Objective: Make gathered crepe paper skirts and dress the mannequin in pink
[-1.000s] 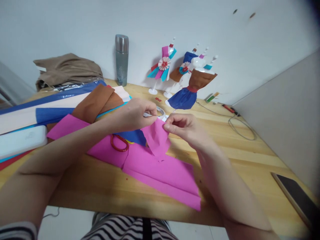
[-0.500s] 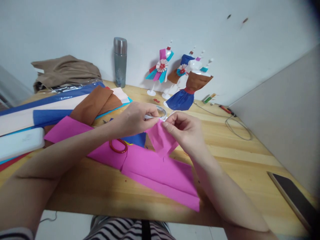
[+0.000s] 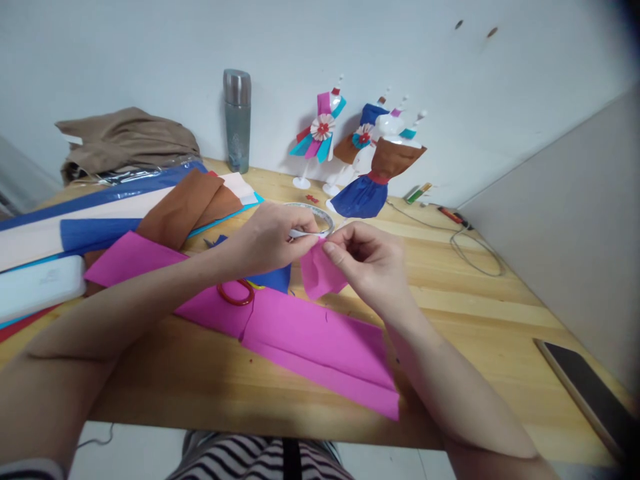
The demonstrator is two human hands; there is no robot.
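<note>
Both hands pinch the top edge of a small pink crepe paper piece (image 3: 323,273), which hangs gathered over the table. My left hand (image 3: 283,233) has its fingers closed at the upper left corner, and my right hand (image 3: 367,257) is closed on the edge just beside it. A roll of tape (image 3: 327,220) shows behind the fingers; whether the left hand touches it I cannot tell. Below lies a long folded pink paper strip (image 3: 320,340). Red-handled scissors (image 3: 235,293) rest on the pink paper, partly hidden by my left arm, near a blue paper piece (image 3: 273,277).
Small mannequin stands in paper dresses (image 3: 380,160) stand along the wall, near a steel flask (image 3: 237,123). Coloured paper sheets (image 3: 170,213), a white case-like object (image 3: 43,287) and brown cloth (image 3: 130,143) lie left. A phone (image 3: 580,393) and a cable (image 3: 480,253) lie right.
The small pink piece has swung away and its lower end has bunched up, hanging shorter. Both hands keep nearly the same place and grip. The view has shifted slightly.
</note>
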